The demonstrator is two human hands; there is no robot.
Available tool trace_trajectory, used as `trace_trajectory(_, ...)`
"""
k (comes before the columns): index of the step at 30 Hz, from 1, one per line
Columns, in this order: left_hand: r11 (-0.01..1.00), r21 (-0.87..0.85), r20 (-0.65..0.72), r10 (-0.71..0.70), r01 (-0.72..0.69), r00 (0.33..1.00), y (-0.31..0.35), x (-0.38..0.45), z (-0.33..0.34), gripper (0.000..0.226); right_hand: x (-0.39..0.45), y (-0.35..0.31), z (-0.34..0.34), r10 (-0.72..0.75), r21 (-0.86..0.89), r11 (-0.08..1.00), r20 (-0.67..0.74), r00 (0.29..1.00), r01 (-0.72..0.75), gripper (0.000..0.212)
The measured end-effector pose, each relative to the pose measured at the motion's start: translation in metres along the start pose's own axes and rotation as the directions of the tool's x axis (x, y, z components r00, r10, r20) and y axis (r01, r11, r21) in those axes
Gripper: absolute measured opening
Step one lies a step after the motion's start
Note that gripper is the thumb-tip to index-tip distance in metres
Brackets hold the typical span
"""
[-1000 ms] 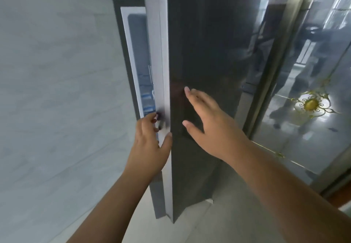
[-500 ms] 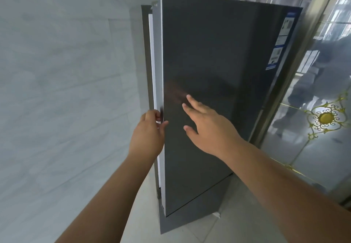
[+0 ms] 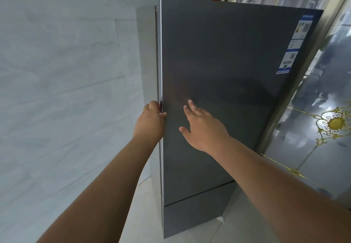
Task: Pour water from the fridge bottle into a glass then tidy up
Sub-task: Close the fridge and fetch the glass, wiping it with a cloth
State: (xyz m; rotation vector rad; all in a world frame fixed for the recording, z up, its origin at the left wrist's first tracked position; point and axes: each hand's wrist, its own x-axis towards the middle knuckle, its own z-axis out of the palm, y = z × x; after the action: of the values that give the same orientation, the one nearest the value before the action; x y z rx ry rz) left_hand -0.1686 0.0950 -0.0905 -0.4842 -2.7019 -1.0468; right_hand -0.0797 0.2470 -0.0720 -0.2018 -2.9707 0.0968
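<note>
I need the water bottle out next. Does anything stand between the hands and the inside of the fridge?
Yes: the grey fridge door looks shut or nearly so, covering the interior. The left hand grips its left edge; the right hand is spread at its front. No bottle is visible.

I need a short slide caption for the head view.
Left hand grips the fridge door edge; right hand lies open against its front.

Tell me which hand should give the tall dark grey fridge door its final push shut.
Right, probably. The right hand lies open with straight fingers against the dark grey fridge door, while the left hand grips the door's left edge and could get pinched.
</note>
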Motion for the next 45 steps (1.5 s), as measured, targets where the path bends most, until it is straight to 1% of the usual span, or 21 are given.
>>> trace_trajectory(8, 1.0, 0.027, 0.034, 0.012, -0.012, 0.999, -0.008, 0.017, 0.003, 0.024, 0.012, -0.007, 0.003, 0.029, 0.029, 0.999, -0.026, 0.999, -0.028, 0.07)
trace_trajectory(13, 0.999, -0.051, 0.001, -0.016, 0.016, 1.0, -0.007, 0.01, 0.0, 0.021, 0.011, -0.012, -0.002, 0.058, 0.09, 0.994, -0.034, 0.998, -0.055, 0.069)
trace_trajectory(16, 0.989, -0.136, -0.006, -0.06, 0.059, 0.998, -0.008, -0.014, 0.009, 0.018, -0.007, -0.009, -0.009, 0.127, 0.202, 0.972, -0.023, 0.992, -0.12, 0.061)
trace_trajectory(18, 0.988, -0.152, 0.0, -0.011, 0.011, 1.0, -0.008, -0.038, 0.022, 0.024, -0.029, -0.004, -0.007, 0.174, 0.245, 0.957, -0.054, 0.983, -0.156, 0.052)
trace_trajectory(19, 0.992, -0.12, 0.046, 0.035, -0.029, 0.998, -0.007, -0.049, 0.029, 0.027, -0.04, 0.001, -0.004, 0.203, 0.257, 0.95, -0.069, 0.977, -0.179, 0.049)
trace_trajectory(20, 0.994, -0.077, 0.126, 0.085, -0.076, 0.988, -0.004, -0.058, 0.036, 0.03, -0.052, 0.008, 0.0, 0.24, 0.267, 0.94, -0.075, 0.968, -0.212, 0.047)
trace_trajectory(22, 0.985, -0.019, 0.298, 0.172, -0.174, 0.939, 0.003, -0.068, 0.046, 0.034, -0.074, 0.026, 0.009, 0.335, 0.27, 0.912, -0.058, 0.94, -0.308, 0.044)
trace_trajectory(23, 0.977, -0.009, 0.354, 0.201, -0.211, 0.913, 0.007, -0.071, 0.051, 0.037, -0.086, 0.037, 0.013, 0.392, 0.265, 0.891, -0.04, 0.919, -0.368, 0.043)
trace_trajectory(26, 0.962, -0.032, 0.45, 0.256, -0.271, 0.856, 0.024, -0.073, 0.065, 0.044, -0.13, 0.067, 0.018, 0.56, 0.242, 0.804, -0.002, 0.829, -0.543, 0.04)
trace_trajectory(29, 0.942, -0.117, 0.533, 0.327, -0.315, 0.78, 0.048, -0.081, 0.093, 0.047, -0.186, 0.09, 0.019, 0.693, 0.212, 0.709, -0.028, 0.721, -0.673, 0.037)
trace_trajectory(31, 0.9, -0.199, 0.557, 0.429, -0.387, 0.711, 0.071, -0.094, 0.117, 0.045, -0.227, 0.101, 0.018, 0.781, 0.195, 0.618, -0.042, 0.623, -0.761, 0.038)
trace_trajectory(35, 0.797, -0.337, 0.638, 0.585, -0.501, 0.501, 0.129, -0.132, 0.162, 0.043, -0.3, 0.123, 0.013, 0.903, 0.168, 0.431, -0.071, 0.425, -0.887, 0.039)
trace_trajectory(38, 0.713, -0.416, 0.637, 0.671, -0.564, 0.379, 0.173, -0.166, 0.187, 0.043, -0.349, 0.14, 0.009, 0.955, 0.194, 0.295, -0.082, 0.285, -0.935, 0.041)
trace_trajectory(42, 0.612, -0.445, 0.648, 0.724, -0.654, 0.237, 0.224, -0.203, 0.215, 0.045, -0.395, 0.166, 0.008, 0.988, 0.225, 0.157, -0.052, 0.149, -0.962, 0.045)
trace_trajectory(45, 0.553, -0.452, 0.662, 0.734, -0.7, 0.152, 0.256, -0.222, 0.239, 0.044, -0.418, 0.196, 0.014, 0.996, 0.237, 0.094, -0.018, 0.092, -0.967, 0.047)
